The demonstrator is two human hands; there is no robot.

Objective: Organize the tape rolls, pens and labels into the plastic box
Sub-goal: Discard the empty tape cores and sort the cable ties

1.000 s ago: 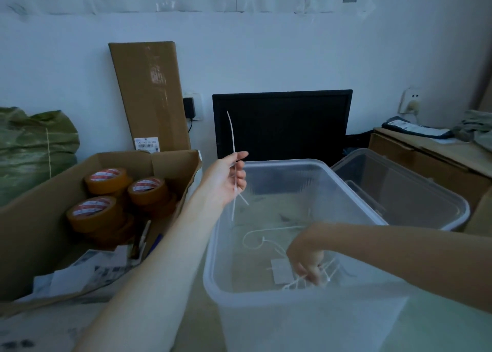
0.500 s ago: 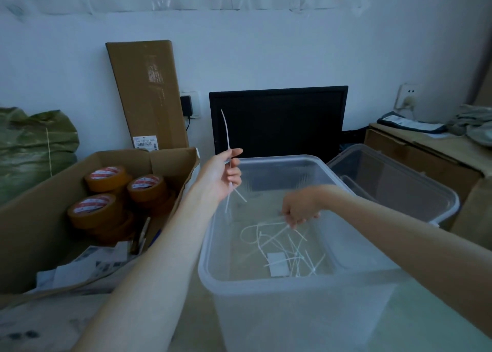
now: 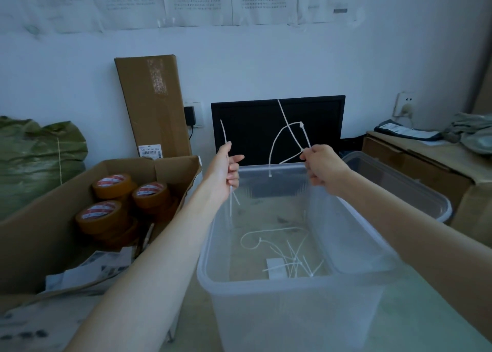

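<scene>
A clear plastic box [image 3: 266, 279] stands in front of me, with several white cable ties [image 3: 290, 258] and a small white label [image 3: 277, 268] on its bottom. My left hand [image 3: 226, 170] holds a straight white cable tie [image 3: 225, 136] upright above the box's left rim. My right hand [image 3: 323, 166] pinches a few tangled white ties [image 3: 288, 136] raised above the box's far rim. Brown tape rolls [image 3: 114, 204] sit stacked in the open cardboard box [image 3: 40, 232] at left, with paper labels [image 3: 87, 269] and a pen [image 3: 146, 238] beside them.
A second clear container [image 3: 404, 189] sits behind the box at right. A black monitor [image 3: 255, 128] and a tall flat carton [image 3: 154, 104] lean on the wall. A green sack [image 3: 34, 160] lies far left; cardboard boxes [image 3: 415, 162] with clutter stand at right.
My right hand has risen out of the plastic box, lifting a few tangled cable ties up to the level of my left hand, which kept its tie upright.
</scene>
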